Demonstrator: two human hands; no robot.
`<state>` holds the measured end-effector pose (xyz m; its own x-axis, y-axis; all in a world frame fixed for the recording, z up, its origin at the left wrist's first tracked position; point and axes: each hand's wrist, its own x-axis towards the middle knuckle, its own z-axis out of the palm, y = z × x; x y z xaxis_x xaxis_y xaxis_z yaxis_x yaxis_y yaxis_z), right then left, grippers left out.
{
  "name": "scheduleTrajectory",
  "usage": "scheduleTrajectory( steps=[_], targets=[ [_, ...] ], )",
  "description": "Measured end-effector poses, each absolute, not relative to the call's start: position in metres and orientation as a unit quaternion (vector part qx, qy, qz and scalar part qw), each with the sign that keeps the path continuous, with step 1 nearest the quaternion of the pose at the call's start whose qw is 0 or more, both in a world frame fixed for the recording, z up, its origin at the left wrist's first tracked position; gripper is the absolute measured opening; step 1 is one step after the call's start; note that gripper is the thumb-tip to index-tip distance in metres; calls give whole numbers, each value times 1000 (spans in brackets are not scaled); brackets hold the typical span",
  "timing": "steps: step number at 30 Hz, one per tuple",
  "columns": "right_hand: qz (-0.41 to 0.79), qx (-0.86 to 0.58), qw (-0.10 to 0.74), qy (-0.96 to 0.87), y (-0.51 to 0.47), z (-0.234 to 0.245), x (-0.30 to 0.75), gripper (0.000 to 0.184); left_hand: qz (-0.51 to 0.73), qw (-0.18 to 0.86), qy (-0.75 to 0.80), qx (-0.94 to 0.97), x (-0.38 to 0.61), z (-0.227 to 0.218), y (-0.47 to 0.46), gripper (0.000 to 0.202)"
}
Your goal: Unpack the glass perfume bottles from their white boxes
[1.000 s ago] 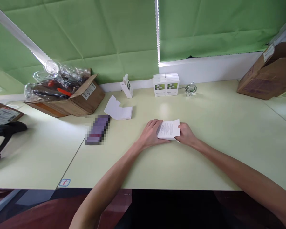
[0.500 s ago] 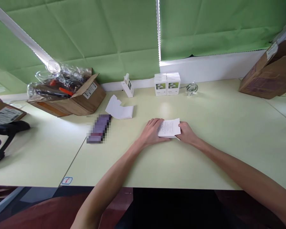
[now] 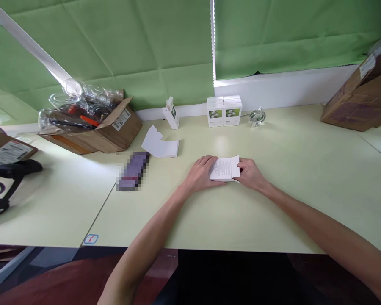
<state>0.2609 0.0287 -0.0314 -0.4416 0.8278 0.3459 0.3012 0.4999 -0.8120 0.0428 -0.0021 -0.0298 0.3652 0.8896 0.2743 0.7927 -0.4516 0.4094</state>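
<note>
My left hand [image 3: 200, 173] and my right hand [image 3: 249, 174] hold a folded white printed leaflet [image 3: 225, 168] between them, gripping its two short sides just above the pale green table [image 3: 273, 203]. The leaflet's text faces up, and its lower edge sits close to the tabletop. Left of my left hand lie a pixelated purple box [image 3: 133, 170] and an opened white carton blank [image 3: 158, 144]. Both are out of reach of my fingers.
Along the back edge stand a small white carton [image 3: 172, 113], white flower-labelled boxes [image 3: 224, 111] and a clear glass fitting [image 3: 257, 117]. Cardboard boxes sit at the back left [image 3: 117, 131] and right [image 3: 358, 95], the left one holding glassware. A black tool [image 3: 9, 178] lies at far left.
The whole view has drifted slightly, shifting the scene up and right. My hands still hold the leaflet between them, and the objects on the table have not moved.
</note>
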Motion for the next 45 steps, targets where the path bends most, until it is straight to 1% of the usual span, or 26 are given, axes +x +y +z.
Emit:
scheduleTrajectory(
  steps=[2, 7, 11, 18, 30, 39, 45],
  targets=[
    [346, -360, 381, -778, 29, -25, 264, 26, 233, 103, 521, 815, 39, -29, -1, 81],
    [360, -359, 375, -775, 31, -12, 271, 14, 239, 123, 526, 807, 32, -30, 2, 84],
    [354, -367, 376, -773, 31, -8, 272, 11, 243, 148, 528, 800, 30, -29, 4, 85],
    [342, -377, 385, -770, 32, -2, 276, 12, 242, 169, 534, 793, 23, -28, 7, 85],
    [332, -388, 403, -759, 39, -9, 280, 11, 227, 185, 556, 778, 11, -25, 11, 85],
    [310, -385, 406, -769, 43, -8, 284, 15, 212, 157, 561, 785, -1, -30, 15, 84],
    [319, -389, 394, -769, 47, -10, 288, 15, 212, 145, 566, 783, -10, -32, 17, 88]
  ],
)
